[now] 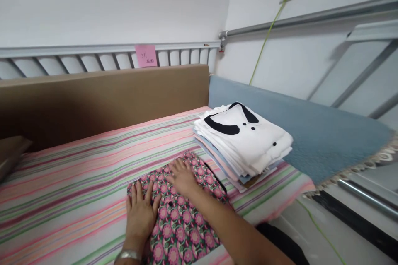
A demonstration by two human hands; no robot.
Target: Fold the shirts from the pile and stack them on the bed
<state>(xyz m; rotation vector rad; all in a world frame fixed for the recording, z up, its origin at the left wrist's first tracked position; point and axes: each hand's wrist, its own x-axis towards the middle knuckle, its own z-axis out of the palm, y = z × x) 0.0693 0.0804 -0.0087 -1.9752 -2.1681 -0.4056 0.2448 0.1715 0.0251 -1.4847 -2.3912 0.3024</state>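
A folded garment with a pink and green flower print point(183, 215) lies on the striped sheet point(77, 182) of a bed. My left hand point(140, 212) rests flat on its left edge, fingers stretched out. My right hand point(183, 174) presses flat on its upper part, fingers spread. Neither hand grips anything. To the right, beside the flowered piece, stands a stack of folded clothes point(242, 145) topped by a white garment with a black collar and buttons.
A brown cardboard panel point(102, 99) stands along the back of the bed, with a metal rail and a pink note point(146, 55) behind it. A blue blanket point(311, 128) lies at the right. A green cable point(267, 33) hangs from a wall socket.
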